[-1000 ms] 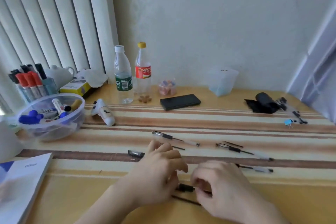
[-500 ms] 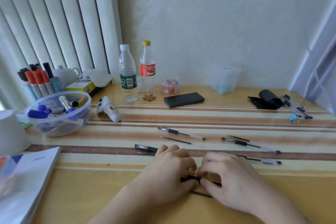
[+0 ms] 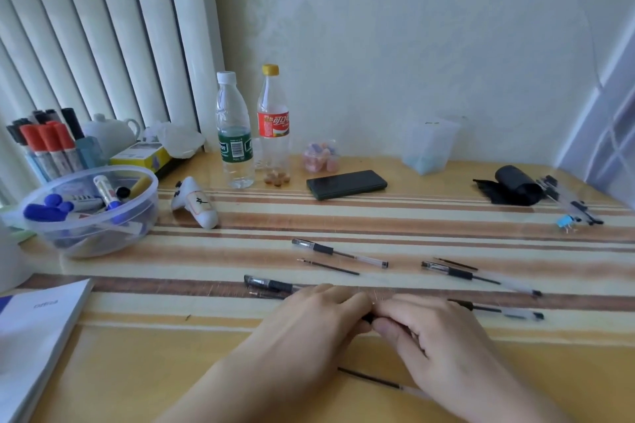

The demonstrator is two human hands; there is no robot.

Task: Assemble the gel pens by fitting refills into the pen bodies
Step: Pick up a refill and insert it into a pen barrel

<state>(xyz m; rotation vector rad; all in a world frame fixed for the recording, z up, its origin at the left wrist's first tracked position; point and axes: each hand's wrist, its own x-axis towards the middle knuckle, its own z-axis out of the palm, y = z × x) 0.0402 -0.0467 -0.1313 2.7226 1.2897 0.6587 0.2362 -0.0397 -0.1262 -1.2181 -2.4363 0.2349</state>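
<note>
Here, in the head view, both hands are seen low at the middle of the striped table (image 3: 446, 216), brought together fingertip to fingertip. The left hand (image 3: 319, 323) is curled, its fingers folded around a small dark pen part (image 3: 368, 318) that shows only as a black sliver between the two hands. The right hand (image 3: 436, 336) is likewise closed, its thumb and forefinger pinched on the same dark part; what else is gripped cannot be told, since it is hidden by the fingers.

A thin black refill (image 3: 371, 379) is laid on the table just under the right hand, its pale end partly hidden. A capped pen body (image 3: 269, 284) is seen just beyond the left hand. Farther back, a clear gel pen (image 3: 338, 253) is laid with a loose refill (image 3: 328, 266) just beside it. To the right, another gel pen (image 3: 481, 278) and a third pen (image 3: 505, 312) are laid apart.

At the left, a clear bowl (image 3: 103, 237) of markers is placed; behind it, two bottles (image 3: 235, 134) are stood upright near a dark phone (image 3: 347, 184).
</note>
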